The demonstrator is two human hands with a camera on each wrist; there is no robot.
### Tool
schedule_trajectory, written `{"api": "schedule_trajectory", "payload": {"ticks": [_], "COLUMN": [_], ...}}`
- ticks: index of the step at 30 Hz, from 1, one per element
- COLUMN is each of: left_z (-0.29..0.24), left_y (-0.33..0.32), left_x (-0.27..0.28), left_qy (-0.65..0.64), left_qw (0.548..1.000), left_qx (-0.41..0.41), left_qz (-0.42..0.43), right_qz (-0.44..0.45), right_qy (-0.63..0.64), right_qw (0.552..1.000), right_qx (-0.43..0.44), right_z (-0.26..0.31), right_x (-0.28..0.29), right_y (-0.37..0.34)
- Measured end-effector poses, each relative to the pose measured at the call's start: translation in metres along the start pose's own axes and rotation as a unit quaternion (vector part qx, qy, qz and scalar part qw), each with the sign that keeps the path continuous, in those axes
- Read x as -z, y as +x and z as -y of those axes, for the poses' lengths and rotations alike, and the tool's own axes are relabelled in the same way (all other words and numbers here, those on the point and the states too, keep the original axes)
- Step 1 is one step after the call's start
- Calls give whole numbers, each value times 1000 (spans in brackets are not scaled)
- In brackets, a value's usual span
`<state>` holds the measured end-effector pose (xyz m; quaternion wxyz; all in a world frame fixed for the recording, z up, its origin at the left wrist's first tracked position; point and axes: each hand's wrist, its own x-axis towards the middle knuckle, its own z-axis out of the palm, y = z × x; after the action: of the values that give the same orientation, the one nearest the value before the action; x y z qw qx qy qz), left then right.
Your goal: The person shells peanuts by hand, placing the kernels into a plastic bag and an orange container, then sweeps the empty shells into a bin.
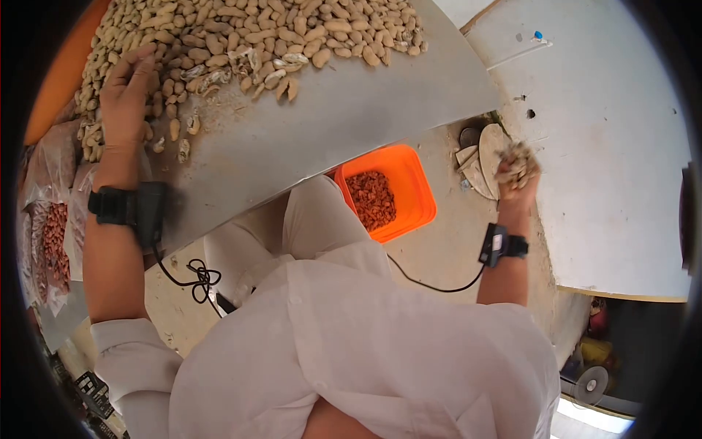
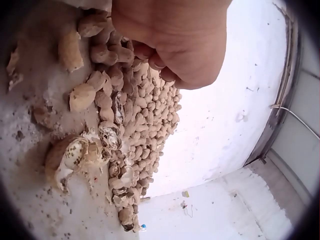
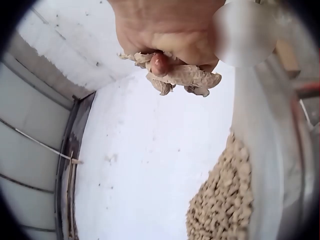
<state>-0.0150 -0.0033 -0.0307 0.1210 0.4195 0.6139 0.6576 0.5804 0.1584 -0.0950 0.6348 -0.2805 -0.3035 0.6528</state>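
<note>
My left hand (image 1: 126, 99) rests at the left side of a big heap of unshelled peanuts (image 1: 314, 25) on a grey metal table (image 1: 351, 110). Its fingers bend loosely over the peanuts; in the left wrist view the fingertips (image 2: 156, 61) hang just above the heap. Broken, cracked shells (image 2: 75, 155) lie at the heap's near edge. My right hand (image 1: 521, 179) is out to the right, past the table's edge, above the floor. It grips a bunch of peanut shells (image 3: 185, 76), which stick out between the fingers.
An orange tub (image 1: 417, 190) with reddish peanut kernels (image 1: 371, 197) stands below the table edge by my knees. Plastic bags (image 1: 55, 168), one with red kernels, are at the left. Cables run from both wrist cameras. A white wall (image 1: 607, 146) rises at the right.
</note>
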Motion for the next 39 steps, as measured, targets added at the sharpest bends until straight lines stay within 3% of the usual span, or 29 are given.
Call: {"api": "schedule_trajectory", "payload": {"ticks": [1, 5, 7, 10, 11, 13, 19, 22, 23, 25, 27, 28, 29, 32, 34, 36, 39], "left_z": [2, 3, 4, 3, 4, 6, 14, 13, 17, 15, 11, 10, 9, 6, 3, 6, 1], "left_y": [1, 3, 4, 3, 3, 5, 7, 5, 5, 5, 3, 3, 3, 4, 4, 6, 3], "left_x": [1, 5, 5, 4, 6, 7, 9, 7, 10, 10, 6, 7, 9, 10, 9, 8, 2], "left_qy": [9, 48, 36, -6, -4, -4, -41, -38, -41, -30, -38, -47, -57, -86, -114, -148, -165], "left_qw": [1000, 999, 999, 1000, 1000, 1000, 999, 998, 997, 997, 997, 997, 997, 996, 993, 989, 986], "left_qx": [-8, -4, 3, 8, 3, -5, -31, -44, -63, -62, -60, -53, -46, -31, -17, -25, -16], "left_qz": [0, -1, -12, -16, -11, -3, 16, 13, 25, 19, 7, 7, 10, 9, 8, 17, 6], "right_qz": [-20, -234, -194, -108, -177, -309, -208, -126, 17, 287, 69, -46, 37, -33, 105, 224, 363], "right_qy": [-28, -3, -129, -132, -213, -367, -548, -662, -800, -930, -860, -779, -838, -754, -695, -638, -615], "right_qw": [999, 964, 952, 921, 898, 822, 760, 688, 565, 227, 478, 582, 532, 647, 711, 735, 694], "right_qx": [-22, -126, -198, -351, -342, -308, -282, -268, -203, -36, -167, -227, -116, -106, 32, 48, 90], "right_z": [-19, -115, -150, -165, -172, -177, -192, -192, -193, -199, -189, -183, -180, -139, -105, -68, -43], "right_x": [19, 86, 126, 160, 164, 112, 156, 172, 178, 188, 146, 119, 135, 76, 30, -53, -182], "right_y": [-10, -18, -11, -5, 1, -3, 10, 21, 27, 35, 21, 11, 18, 15, 2, -22, -47]}}
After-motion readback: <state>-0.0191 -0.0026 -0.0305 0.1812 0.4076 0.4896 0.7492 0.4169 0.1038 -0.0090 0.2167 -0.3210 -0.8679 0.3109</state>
